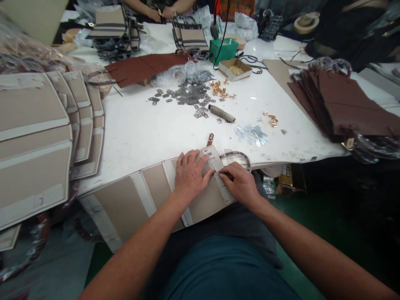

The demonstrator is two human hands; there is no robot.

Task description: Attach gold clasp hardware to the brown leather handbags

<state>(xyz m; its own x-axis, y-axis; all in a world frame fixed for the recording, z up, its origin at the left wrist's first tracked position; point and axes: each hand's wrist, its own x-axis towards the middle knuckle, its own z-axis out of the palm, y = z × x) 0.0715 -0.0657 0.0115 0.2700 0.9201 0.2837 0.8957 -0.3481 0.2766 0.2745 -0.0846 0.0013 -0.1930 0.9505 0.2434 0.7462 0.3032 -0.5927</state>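
A beige bag panel (121,200) with white reinforcing strips lies across the front table edge and my lap. My left hand (191,173) rests flat on it with the fingers spread. At the panel's right end, my right hand (239,183) is closed, thumb and forefinger pinched at the white strip; whatever is between them is too small to make out. A brown bag handle (237,155) in clear wrap curves out past that end. A small brown leather tab (210,139) sticks out at the panel's far edge.
Grey metal plates (190,93), gold clasps (218,88), a wrapped tool (221,113) and thin silver plates (253,134) lie ahead. Beige panels (31,100) are stacked left, brown bag pieces (346,100) right. A green box (223,49) stands farther back; a co-worker's hands (162,14) are opposite.
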